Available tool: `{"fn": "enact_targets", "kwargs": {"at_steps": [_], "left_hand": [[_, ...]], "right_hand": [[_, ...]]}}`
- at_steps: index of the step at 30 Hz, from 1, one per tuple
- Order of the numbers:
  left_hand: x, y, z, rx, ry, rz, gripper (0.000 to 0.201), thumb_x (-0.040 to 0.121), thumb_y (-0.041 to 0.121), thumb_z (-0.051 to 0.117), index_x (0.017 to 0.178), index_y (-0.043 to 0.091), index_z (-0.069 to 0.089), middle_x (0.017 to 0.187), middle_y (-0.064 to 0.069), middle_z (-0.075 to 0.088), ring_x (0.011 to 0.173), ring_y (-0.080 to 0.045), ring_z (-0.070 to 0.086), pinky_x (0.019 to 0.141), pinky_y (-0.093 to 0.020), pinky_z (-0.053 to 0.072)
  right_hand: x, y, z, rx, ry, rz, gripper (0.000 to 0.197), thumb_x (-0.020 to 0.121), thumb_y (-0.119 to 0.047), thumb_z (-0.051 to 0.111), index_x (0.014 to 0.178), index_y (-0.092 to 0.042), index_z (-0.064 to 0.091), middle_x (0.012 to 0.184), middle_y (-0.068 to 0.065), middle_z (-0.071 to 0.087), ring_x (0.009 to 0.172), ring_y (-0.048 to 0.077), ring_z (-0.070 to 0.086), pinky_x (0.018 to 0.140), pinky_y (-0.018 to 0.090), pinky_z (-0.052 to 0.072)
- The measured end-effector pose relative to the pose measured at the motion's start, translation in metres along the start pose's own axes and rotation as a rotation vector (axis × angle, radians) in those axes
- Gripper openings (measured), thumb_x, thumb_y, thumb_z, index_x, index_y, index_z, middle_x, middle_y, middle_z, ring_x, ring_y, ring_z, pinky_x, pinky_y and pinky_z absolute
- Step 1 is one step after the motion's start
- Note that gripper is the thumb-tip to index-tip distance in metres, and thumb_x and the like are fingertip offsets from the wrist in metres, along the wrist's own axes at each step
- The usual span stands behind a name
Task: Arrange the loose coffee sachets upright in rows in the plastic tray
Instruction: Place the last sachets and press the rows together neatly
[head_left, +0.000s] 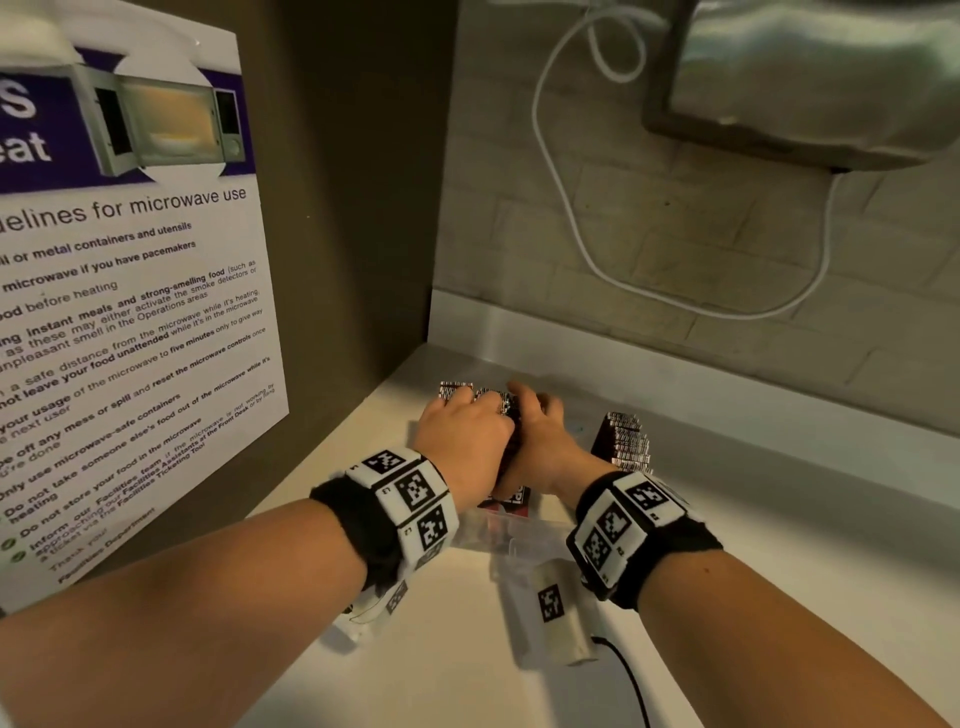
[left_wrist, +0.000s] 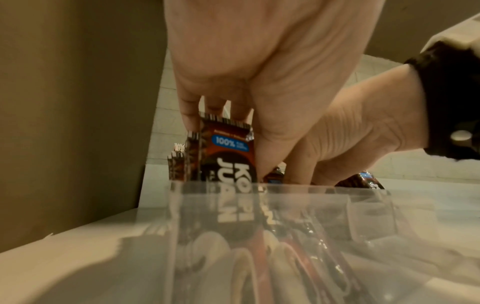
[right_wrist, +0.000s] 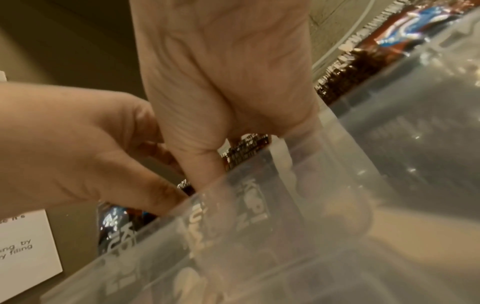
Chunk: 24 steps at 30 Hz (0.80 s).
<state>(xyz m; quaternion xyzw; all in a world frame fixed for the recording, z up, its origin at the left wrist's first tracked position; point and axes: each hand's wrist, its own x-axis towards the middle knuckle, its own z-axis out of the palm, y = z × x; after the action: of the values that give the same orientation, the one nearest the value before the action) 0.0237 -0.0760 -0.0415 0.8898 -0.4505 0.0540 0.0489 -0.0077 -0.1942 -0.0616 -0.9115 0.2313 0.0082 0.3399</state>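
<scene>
A clear plastic tray (head_left: 519, 525) stands on a white counter (head_left: 441, 675). Brown coffee sachets (left_wrist: 226, 156) stand upright inside it. My left hand (head_left: 483, 408) holds a bundle of them, fingers over the top edges and thumb (left_wrist: 262, 156) down its front face. My right hand (head_left: 532, 410) is pressed against the left one and grips sachets (right_wrist: 246, 152) in the tray, its thumb (right_wrist: 205, 164) reaching down inside the clear wall (right_wrist: 324, 205). A packed row of sachets (head_left: 626, 441) stands on the tray's right side, and more sachets (head_left: 456, 389) stand behind my left hand.
A brown side wall with a microwave-use poster (head_left: 130, 312) closes the left. A tiled back wall (head_left: 675, 234) carries a looping white cable (head_left: 566, 218). A steel appliance (head_left: 805, 78) hangs at the upper right. The counter continues to the right and towards me.
</scene>
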Motion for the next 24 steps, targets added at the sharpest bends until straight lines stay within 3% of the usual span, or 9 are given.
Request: {"fn": "enact_targets", "kwargs": {"at_steps": [6,10,14,17,19,20,22,24], "left_hand": [[0.001,-0.002,0.003,0.010,-0.005,-0.025,0.037,0.087,0.025,0.064,0.123,0.023,0.057,0.128,0.002,0.046,0.121,-0.022,0.038,0.099,-0.035,0.035],[0.000,-0.002,0.002,0.002,-0.019,-0.028,0.036,0.088,0.018,0.059,0.124,0.021,0.057,0.128,0.001,0.045,0.122,-0.023,0.038,0.099,-0.035,0.035],[-0.002,0.003,0.001,-0.069,0.046,-0.047,0.037,0.090,0.028,0.054,0.126,0.020,0.053,0.129,0.000,0.045,0.123,-0.022,0.038,0.101,-0.035,0.034],[-0.007,0.018,-0.005,-0.409,0.194,-0.090,0.051,0.096,0.046,0.043,0.139,0.019,0.041,0.138,-0.001,0.041,0.130,-0.021,0.037,0.108,-0.035,0.032],[-0.007,0.028,-0.009,-0.832,0.115,-0.175,0.067,0.094,0.056,0.040,0.149,0.020,0.030,0.150,-0.002,0.033,0.138,-0.020,0.032,0.113,-0.039,0.028],[-0.005,0.032,-0.008,-1.055,0.050,-0.226,0.076,0.090,0.064,0.039,0.151,0.022,0.025,0.154,-0.002,0.029,0.141,-0.020,0.029,0.115,-0.042,0.026],[0.000,0.039,-0.005,-1.390,-0.050,-0.351,0.104,0.067,0.085,0.036,0.152,0.028,0.022,0.157,-0.001,0.029,0.142,-0.021,0.030,0.116,-0.047,0.025],[0.004,0.044,-0.004,-1.546,-0.108,-0.470,0.117,0.051,0.091,0.031,0.151,0.030,0.026,0.153,-0.003,0.035,0.138,-0.024,0.036,0.113,-0.050,0.030]], "right_hand": [[-0.002,0.004,0.002,-0.023,0.024,0.001,0.108,0.058,0.006,0.082,0.142,-0.023,0.020,0.139,0.010,0.015,0.109,0.032,0.048,0.093,0.034,0.051],[-0.005,0.008,0.001,-0.023,0.016,-0.014,0.097,0.063,0.007,0.078,0.137,-0.020,0.022,0.133,0.011,0.018,0.094,0.027,0.046,0.087,0.032,0.052],[-0.001,0.015,0.008,-0.138,0.050,-0.105,0.082,0.070,-0.002,0.075,0.133,-0.019,0.025,0.130,0.009,0.020,0.099,0.026,0.044,0.086,0.027,0.044],[-0.001,0.015,0.009,-0.394,0.061,-0.173,0.060,0.088,-0.027,0.059,0.140,-0.013,0.032,0.137,0.010,0.029,0.118,0.027,0.033,0.102,0.031,0.029],[-0.001,0.016,0.011,-0.395,0.041,-0.194,0.059,0.092,-0.025,0.054,0.143,-0.008,0.030,0.146,0.010,0.031,0.126,0.024,0.033,0.111,0.039,0.028],[0.000,0.018,0.013,-0.419,0.032,-0.195,0.064,0.093,-0.024,0.053,0.148,-0.009,0.024,0.151,0.009,0.026,0.134,0.026,0.028,0.114,0.040,0.023],[0.004,0.023,0.015,-0.391,0.037,-0.141,0.080,0.091,-0.025,0.054,0.153,-0.016,0.005,0.156,0.007,0.014,0.145,0.032,0.010,0.113,0.035,0.014],[0.006,0.023,0.014,-0.269,0.044,-0.084,0.090,0.089,-0.025,0.060,0.153,-0.021,-0.002,0.157,0.008,0.007,0.144,0.034,0.012,0.108,0.032,0.020]]}}
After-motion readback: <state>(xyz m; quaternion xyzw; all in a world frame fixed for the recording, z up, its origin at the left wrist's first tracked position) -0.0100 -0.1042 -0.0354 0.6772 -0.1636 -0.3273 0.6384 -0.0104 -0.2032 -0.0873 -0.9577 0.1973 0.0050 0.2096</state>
